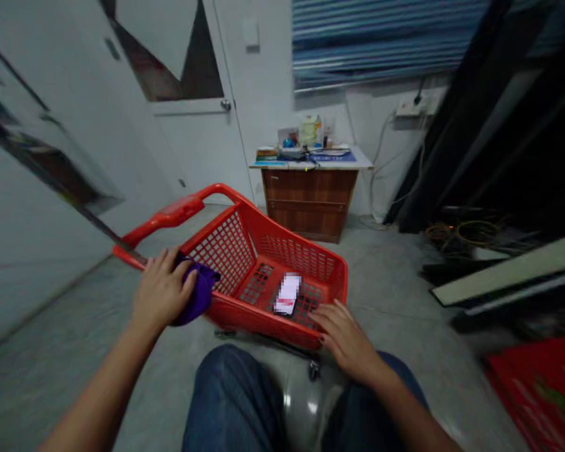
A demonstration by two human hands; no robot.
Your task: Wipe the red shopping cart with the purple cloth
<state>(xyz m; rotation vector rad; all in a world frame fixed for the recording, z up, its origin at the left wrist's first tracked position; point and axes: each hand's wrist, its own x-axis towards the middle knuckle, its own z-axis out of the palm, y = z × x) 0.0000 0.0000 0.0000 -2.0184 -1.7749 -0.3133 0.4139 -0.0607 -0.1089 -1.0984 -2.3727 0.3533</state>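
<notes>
A red plastic shopping cart (282, 326) with lattice walls stands in front of my knees, its handle at the left. My left hand (162, 289) is closed on a purple cloth (198, 298), pressing it against the cart's rim near the handle end. Part of the cloth hangs down outside the wall. At the near right corner, my right hand (346, 339) grips the rim, fingers over the top and thumb on the outside. A phone (288, 294) with a lit, blurred-out screen lies inside the cart.
Behind the cart is a small wooden cabinet (306, 204) with several items on top. A white door (193, 144) is at the back left. Panels (513, 270) and cables (475, 232) lie at the right, with a red object (541, 383) at the lower right.
</notes>
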